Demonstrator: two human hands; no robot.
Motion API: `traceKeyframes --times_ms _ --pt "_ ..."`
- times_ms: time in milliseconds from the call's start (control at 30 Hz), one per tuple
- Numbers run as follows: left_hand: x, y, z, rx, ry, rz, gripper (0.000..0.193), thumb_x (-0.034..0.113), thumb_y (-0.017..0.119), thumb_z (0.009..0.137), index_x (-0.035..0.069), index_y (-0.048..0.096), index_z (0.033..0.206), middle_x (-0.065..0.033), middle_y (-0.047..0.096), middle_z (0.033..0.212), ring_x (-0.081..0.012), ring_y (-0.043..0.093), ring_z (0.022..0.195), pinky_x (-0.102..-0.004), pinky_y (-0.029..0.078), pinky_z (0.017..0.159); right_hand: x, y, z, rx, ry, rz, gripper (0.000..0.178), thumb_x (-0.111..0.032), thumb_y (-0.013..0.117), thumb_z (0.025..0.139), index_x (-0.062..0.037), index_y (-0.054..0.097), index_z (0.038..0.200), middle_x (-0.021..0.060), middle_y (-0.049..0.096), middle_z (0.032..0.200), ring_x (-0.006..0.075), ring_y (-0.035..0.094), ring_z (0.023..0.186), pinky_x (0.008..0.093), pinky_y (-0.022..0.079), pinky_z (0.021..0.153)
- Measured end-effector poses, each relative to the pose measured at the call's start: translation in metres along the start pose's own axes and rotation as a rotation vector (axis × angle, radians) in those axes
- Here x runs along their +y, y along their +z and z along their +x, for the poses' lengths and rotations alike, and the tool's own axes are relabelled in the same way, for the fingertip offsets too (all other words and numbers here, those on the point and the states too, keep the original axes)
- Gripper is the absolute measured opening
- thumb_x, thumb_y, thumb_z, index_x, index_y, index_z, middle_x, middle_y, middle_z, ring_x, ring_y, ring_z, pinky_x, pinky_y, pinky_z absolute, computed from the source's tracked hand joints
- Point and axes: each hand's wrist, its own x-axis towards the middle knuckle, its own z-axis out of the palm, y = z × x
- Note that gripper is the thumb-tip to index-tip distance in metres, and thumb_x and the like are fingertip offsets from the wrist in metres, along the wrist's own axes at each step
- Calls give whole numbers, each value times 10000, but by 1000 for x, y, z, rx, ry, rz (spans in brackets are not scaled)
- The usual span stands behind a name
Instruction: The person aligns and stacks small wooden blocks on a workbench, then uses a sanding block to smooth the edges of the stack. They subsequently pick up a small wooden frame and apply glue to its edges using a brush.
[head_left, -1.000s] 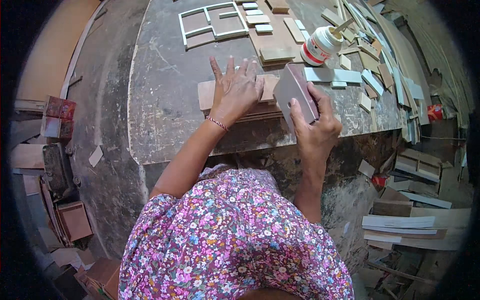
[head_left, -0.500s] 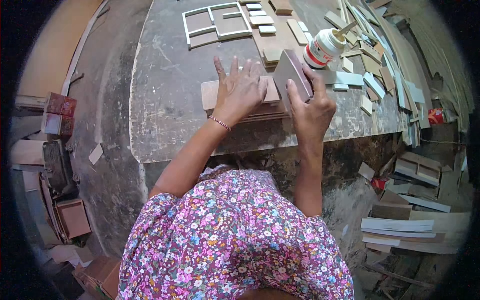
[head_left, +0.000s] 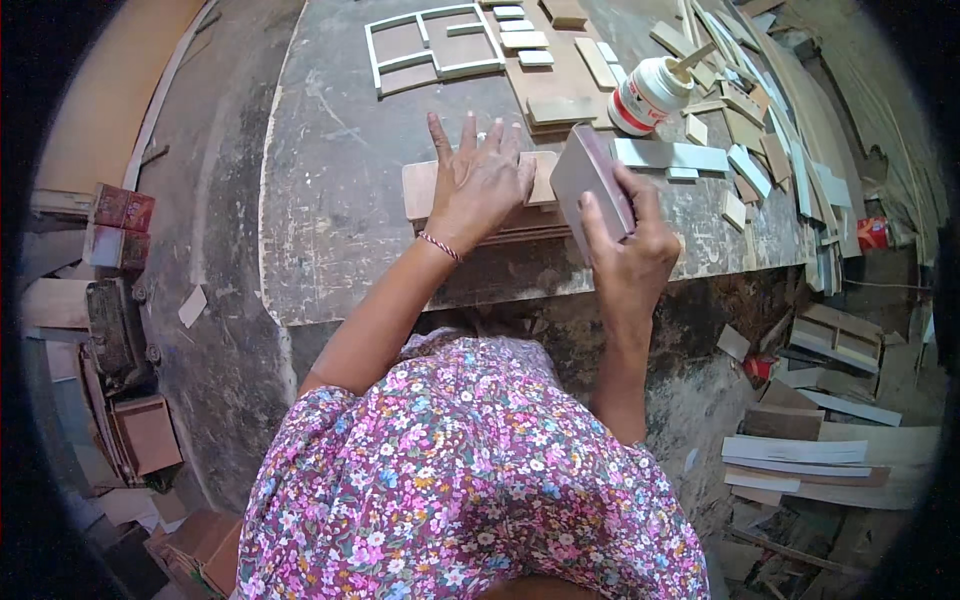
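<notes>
White frame (head_left: 468, 71) is joined; board (head_left: 419, 188), seemingly unfinished, is pressed under spread left hand (head_left: 478, 190); grey block (head_left: 585, 190) is clamped in right hand (head_left: 637, 240).

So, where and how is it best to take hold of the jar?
Probably the jar is best held round its body, below the mouth, coming from the person's side. The body is rounded, and a stick leans out of the mouth toward the right, so a grip at the top could knock it. Scraps crowd the right; in front lies a flat strip.
</notes>
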Motion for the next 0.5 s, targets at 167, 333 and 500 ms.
traceKeyframes --times_ms 167,333,500 --pt "-1 0 0 15 3 -6 477 354 358 867 26 502 1182 -158 490 1227 -392 372 1196 -638 -66 977 -6 -11 -7 60 -15 33 329 -83 643 743 -21 543 1051 173 632 916 304 641 779 362 506 664" --pt "2 -3 1 -12 -2 1 482 358 363 864 30 488 1194 -150 485 1233 -389 363 1205 -638 -71 976 -8 -14 -10 -5 23 29 325 -83 641 744 -33 545 1050 184 624 943 301 638 808 356 511 676" --pt "0 -2 1 -44 -5 18 502 377 360 868 32 464 1218 -149 468 1252 -383 349 1218 -658 -78 959 -6 -10 -10 -46 48 4 327 -87 641 743 -47 538 1051 183 628 926 306 637 806 364 506 674"
